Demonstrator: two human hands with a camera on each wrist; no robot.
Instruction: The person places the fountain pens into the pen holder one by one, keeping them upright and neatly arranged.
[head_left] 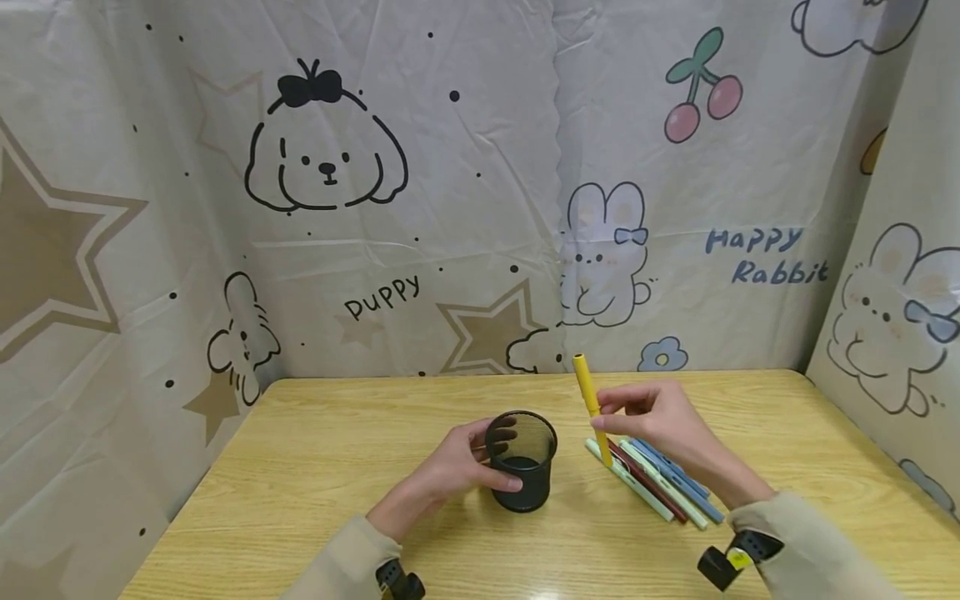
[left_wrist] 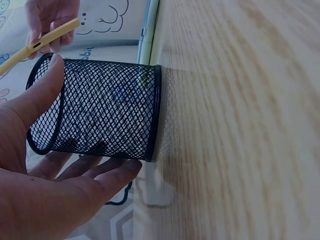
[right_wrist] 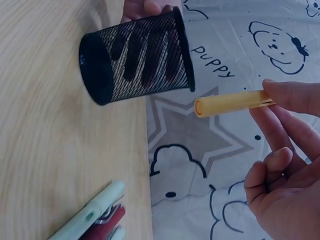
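My left hand (head_left: pixel 459 464) grips a black mesh pen holder (head_left: pixel 527 493) that stands upright on the table, its thumb across the front and its fingers round the far side. Between the thumb and fingers of my right hand (head_left: pixel 663 417) is a yellow pen (head_left: pixel 584 385), pinched near its middle. The pen stands tilted, to the right of the holder and apart from it. In the right wrist view its lower end (right_wrist: pixel 201 107) points toward the holder's rim (right_wrist: pixel 185 50). Below the right hand lies a bunch of pens in light green (head_left: pixel 660 502), dark red (head_left: pixel 637 475) and blue (head_left: pixel 678 477).
The wooden table (head_left: pixel 337 442) ends at a printed cloth backdrop (head_left: pixel 465 208) behind and at the sides. Each wrist wears a small black camera, the left one (head_left: pixel 401 581) and the right one (head_left: pixel 717 567).
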